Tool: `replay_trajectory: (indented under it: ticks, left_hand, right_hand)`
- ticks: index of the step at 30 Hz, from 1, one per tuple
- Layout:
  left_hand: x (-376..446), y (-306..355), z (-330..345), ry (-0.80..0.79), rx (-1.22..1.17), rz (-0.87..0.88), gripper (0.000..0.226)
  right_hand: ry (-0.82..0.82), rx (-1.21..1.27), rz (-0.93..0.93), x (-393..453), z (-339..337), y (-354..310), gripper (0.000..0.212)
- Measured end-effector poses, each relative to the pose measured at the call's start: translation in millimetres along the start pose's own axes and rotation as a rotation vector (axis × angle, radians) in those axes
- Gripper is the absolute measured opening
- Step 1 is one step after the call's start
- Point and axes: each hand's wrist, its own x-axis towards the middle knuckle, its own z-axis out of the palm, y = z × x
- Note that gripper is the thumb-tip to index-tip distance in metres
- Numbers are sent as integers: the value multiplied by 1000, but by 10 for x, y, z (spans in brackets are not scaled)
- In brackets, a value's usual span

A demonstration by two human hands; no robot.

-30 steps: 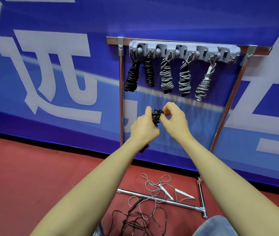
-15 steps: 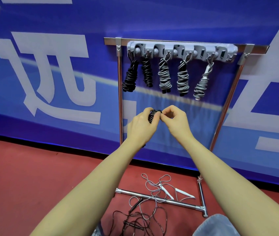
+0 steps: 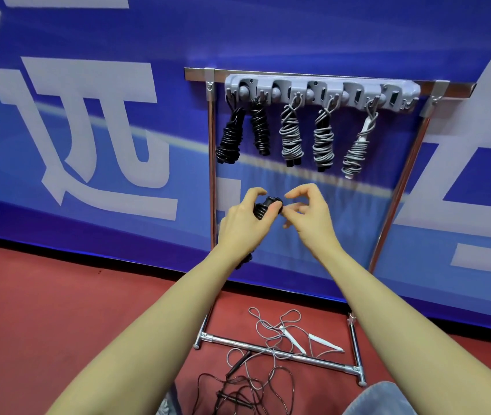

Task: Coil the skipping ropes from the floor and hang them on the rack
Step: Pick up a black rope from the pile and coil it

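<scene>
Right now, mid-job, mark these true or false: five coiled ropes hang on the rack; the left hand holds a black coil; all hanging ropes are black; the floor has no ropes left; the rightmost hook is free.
1. Five coiled ropes hang on the rack. True.
2. The left hand holds a black coil. True.
3. All hanging ropes are black. False: two black, three grey.
4. No ropes left on the floor. False: a grey rope and a black rope lie loose there.
5. The rightmost hook is free. True.
</scene>
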Motion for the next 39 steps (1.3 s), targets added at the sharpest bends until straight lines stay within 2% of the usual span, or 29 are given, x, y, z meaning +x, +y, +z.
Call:
replay_trajectory:
  ticks: [4, 7, 12, 15, 17, 22, 26, 29, 31, 33, 36, 39]
  left_hand:
    - [-22, -40, -29, -13, -61, 34, 28]
    - [-39, -37, -6, -13, -59, 27, 27]
    - [-27, -76, -59, -79, 88, 119, 30]
    - [-60, -147, -40, -132, 194, 168, 41]
    - [-79, -196, 26, -123, 258, 139, 46]
    - [-18, -159, 111, -95, 377, -36, 33]
    - [87, -152, 87, -135, 423, -99, 32]
    - [136, -140, 61, -178, 452, -92, 32]
    - [154, -149, 55, -229, 447, -62, 34]
    - [161, -152, 66, -291, 407, -16, 36]
    - [143, -113, 84, -338, 349, 19, 39]
    - [138, -94, 108, -326, 284, -11, 36]
  right_hand:
    - [-68, -108, -61, 33, -43, 37, 21]
    - [-57, -185, -138, 39, -17, 30, 15]
    - [-80, -435, -205, 59, -31, 96, 9]
    - [-94, -499, -171, 52, -53, 93, 7]
    - [-116, -555, -130, 24, -24, 85, 8]
    - [-107, -637, -63, -17, 110, 78, 17]
    - [-165, -849, -253, 16, 96, 15, 18]
    - [-87, -931, -481, 33, 85, 40, 14]
    - [-9, -902, -508, 36, 64, 81, 11]
    - [62, -758, -394, 29, 49, 125, 8]
    - [68, -359, -175, -7, 85, 69, 3]
    - [59, -243, -85, -25, 120, 27, 13]
